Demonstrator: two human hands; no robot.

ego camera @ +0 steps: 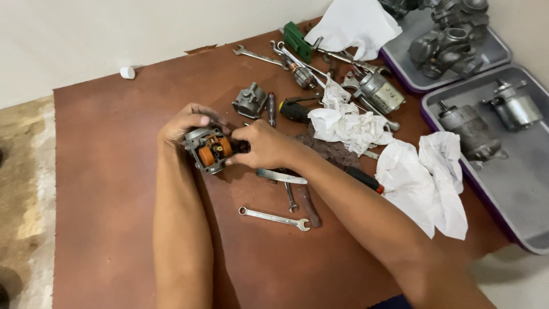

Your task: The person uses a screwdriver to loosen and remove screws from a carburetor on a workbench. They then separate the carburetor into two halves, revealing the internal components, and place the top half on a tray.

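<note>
Reference point for all positions: the carburettor (209,150), held just above the brown board (108,189) near its middle.

1. Well to the upper left of the carburettor, a small white cap (127,72) lies at the board's edge, by the wall.
2. The left hand (184,126) is closed around the far-left side of the carburettor, fingers curled over its top, and carries its weight.
3. The carburettor faces the camera with its open side up. An orange float (216,150) sits exposed in the metal body.
4. The right hand (264,147) meets the carburettor from the right, its fingertips pinched shut against the body just beside the float. What the fingertips pinch is hidden.
5. Up and right of the carburettor stands a grey casting (250,101). Below and right of it lies a combination wrench (274,218), apart from both hands.
6. Further right lies a crumpled white cloth (349,125) among loose tools. Far right, a grey tray (514,189) holds a cylindrical motor (472,130).

Assessment: the step in hand appears to be fine finger work at the float area. Such work calls for a steady left-hand hold, a light pinch on the right, and the open side kept level so that small parts are not lost
</note>
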